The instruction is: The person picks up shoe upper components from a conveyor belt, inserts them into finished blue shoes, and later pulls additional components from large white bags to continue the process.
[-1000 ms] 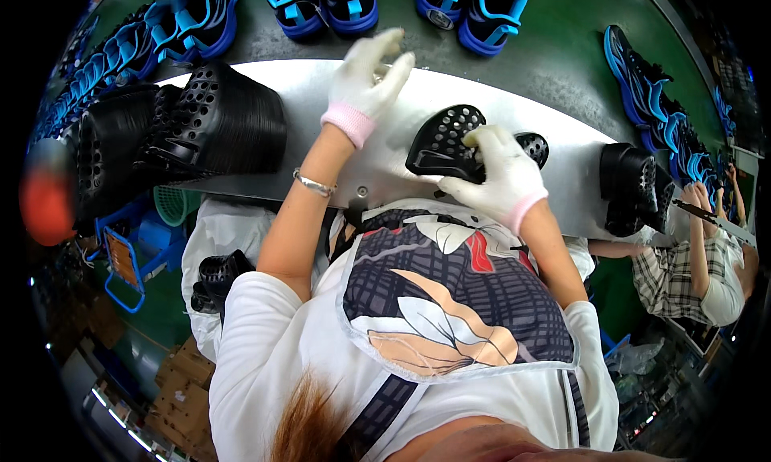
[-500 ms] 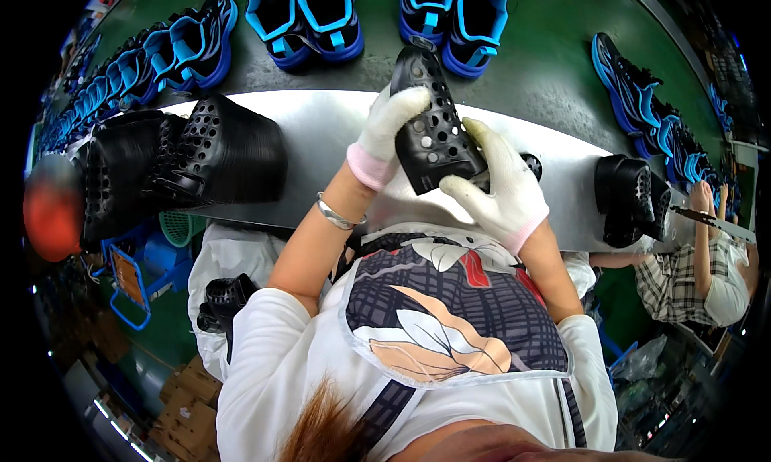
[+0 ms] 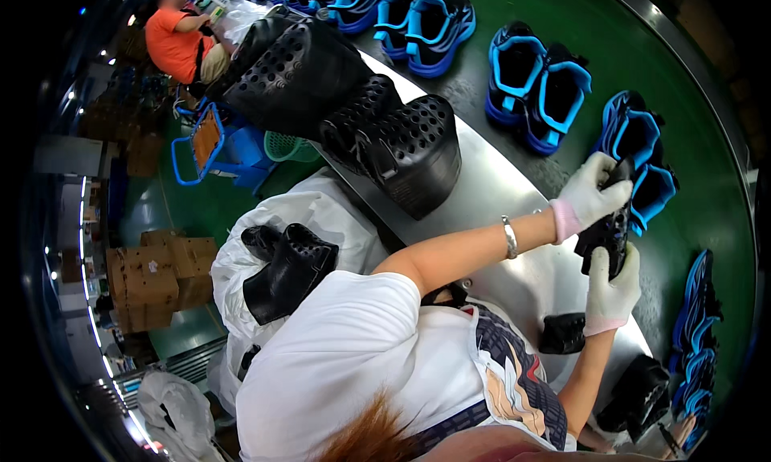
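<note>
My white-gloved left hand [image 3: 593,195] grips the upper end of a black clog [image 3: 610,235] dotted with round holes. My right hand [image 3: 612,297], gloved too, is closed round its lower end. Held over the metal ledge and green bench, the clog is partly hidden by my fingers. Just beyond it stand black-and-blue sports shoes [image 3: 642,136]. A smaller black piece [image 3: 562,333] lies on the metal ledge [image 3: 490,185] near my apron. To the left on the ledge, several black perforated clogs [image 3: 414,161] are nested together.
More clogs [image 3: 301,76] are stacked farther left. A white sack [image 3: 345,201] with black clogs [image 3: 293,271] on it is beside my left arm. Beyond are a blue chair [image 3: 210,149], cardboard boxes [image 3: 148,281] and a person in orange [image 3: 173,44]. Sports shoes [image 3: 514,80] line the green bench.
My view has swung to the left, so the stacked clogs, sack and boxes show more fully. Both hands still hold the clog, which now appears farther right and more edge-on.
</note>
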### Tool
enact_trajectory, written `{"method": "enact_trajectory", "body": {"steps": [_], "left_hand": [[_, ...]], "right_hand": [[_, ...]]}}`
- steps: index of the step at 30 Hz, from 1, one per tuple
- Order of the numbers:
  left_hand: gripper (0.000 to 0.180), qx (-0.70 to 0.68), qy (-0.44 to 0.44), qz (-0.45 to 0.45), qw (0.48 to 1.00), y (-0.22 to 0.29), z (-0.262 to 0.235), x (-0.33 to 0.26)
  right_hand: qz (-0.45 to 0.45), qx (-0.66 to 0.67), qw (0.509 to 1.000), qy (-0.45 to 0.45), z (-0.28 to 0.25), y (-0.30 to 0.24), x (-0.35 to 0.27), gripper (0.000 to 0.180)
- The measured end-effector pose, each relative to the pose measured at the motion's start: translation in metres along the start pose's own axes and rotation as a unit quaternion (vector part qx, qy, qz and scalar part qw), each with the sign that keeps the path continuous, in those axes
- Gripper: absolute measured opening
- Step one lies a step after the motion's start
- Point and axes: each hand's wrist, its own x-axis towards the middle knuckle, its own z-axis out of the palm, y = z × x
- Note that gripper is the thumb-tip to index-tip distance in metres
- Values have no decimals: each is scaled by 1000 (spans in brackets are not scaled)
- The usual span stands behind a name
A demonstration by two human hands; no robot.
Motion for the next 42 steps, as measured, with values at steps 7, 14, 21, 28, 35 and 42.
{"method": "enact_trajectory", "body": {"steps": [7, 14, 21, 28, 35, 42], "left_hand": [[37, 334, 35, 168, 927, 12, -15, 32], [27, 665, -140, 52, 732, -2, -9, 69], [18, 588, -97, 124, 793, -10, -22, 40], [29, 637, -114, 97, 756, -12, -27, 47], [31, 648, -194, -113, 728, 0, -28, 63], [27, 693, -285, -185, 636, 4, -19, 94]], "right_hand": [[-30, -98, 995, 22, -33, 25, 35, 35], [-72, -126, 989, -36, -47, 34, 64, 38], [-74, -158, 968, -182, -60, 6, 125, 50], [-95, -325, 909, -243, -29, -43, 193, 57], [-128, -390, 899, -152, 79, -15, 209, 40], [-141, -359, 903, -191, 102, 46, 253, 32]]}}
